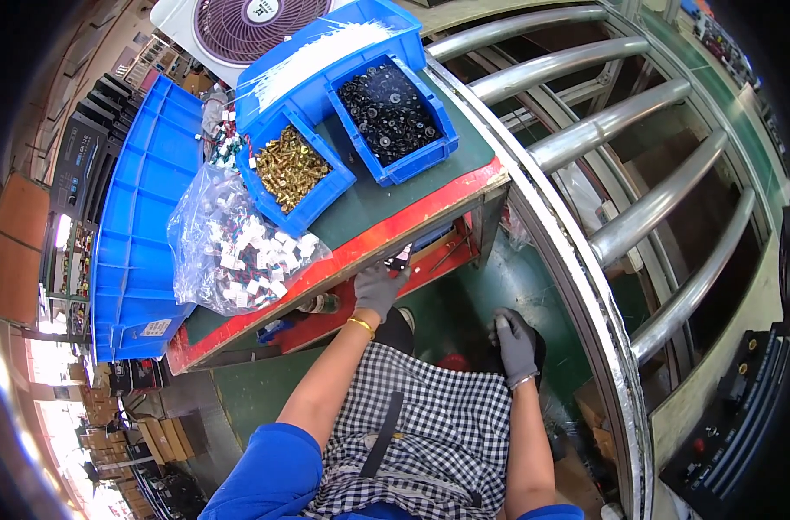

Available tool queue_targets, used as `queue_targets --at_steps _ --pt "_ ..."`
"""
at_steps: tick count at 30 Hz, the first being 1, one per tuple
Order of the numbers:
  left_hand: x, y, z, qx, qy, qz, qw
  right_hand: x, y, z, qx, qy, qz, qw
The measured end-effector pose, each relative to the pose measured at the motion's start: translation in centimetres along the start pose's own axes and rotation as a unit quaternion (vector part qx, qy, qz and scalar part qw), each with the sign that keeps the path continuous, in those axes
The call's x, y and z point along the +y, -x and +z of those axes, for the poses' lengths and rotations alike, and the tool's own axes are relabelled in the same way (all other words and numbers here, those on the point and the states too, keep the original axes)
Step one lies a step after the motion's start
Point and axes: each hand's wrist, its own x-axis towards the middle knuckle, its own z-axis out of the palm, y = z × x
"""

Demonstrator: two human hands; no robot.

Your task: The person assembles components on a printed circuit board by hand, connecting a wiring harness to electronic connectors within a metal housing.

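Note:
My left hand (pixel 378 291), in a grey glove, reaches under the front edge of the workbench (pixel 430 184). Its fingers look bent against a small dark and white thing (pixel 400 258) on the shelf side, partly hidden by the bench edge; what it is I cannot make out. My right hand (pixel 515 345), gloved too, is held low by my right knee, fingers curled in with nothing seen in them. On the bench above stand a blue bin of brass fittings (pixel 291 169) and a blue bin of black round parts (pixel 388 111).
A clear bag of white connectors (pixel 248 251) lies at the bench's front left. Behind are a blue tray of white strips (pixel 326 54) and a fan (pixel 261 26). A large blue crate (pixel 143 225) stands left. Metal rollers (pixel 612 130) run along the right; a red lower shelf (pixel 434 270) sits beneath.

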Motion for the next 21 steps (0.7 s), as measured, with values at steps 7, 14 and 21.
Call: queue_targets --at_steps 7,14,21 --pt "1.0 0.1 -1.0 -0.043 -0.011 -0.020 0.999 0.2 0.1 -0.4 0.005 0.013 0.000 1.000" --pt "-0.7 -0.4 0.8 0.033 -0.031 0.013 0.999 0.6 -0.3 0.1 0.000 0.000 0.004 1.000" --pt "0.5 0.3 -1.5 -0.039 0.028 -0.009 0.999 1.0 -0.8 0.4 0.004 -0.020 0.031 0.999"
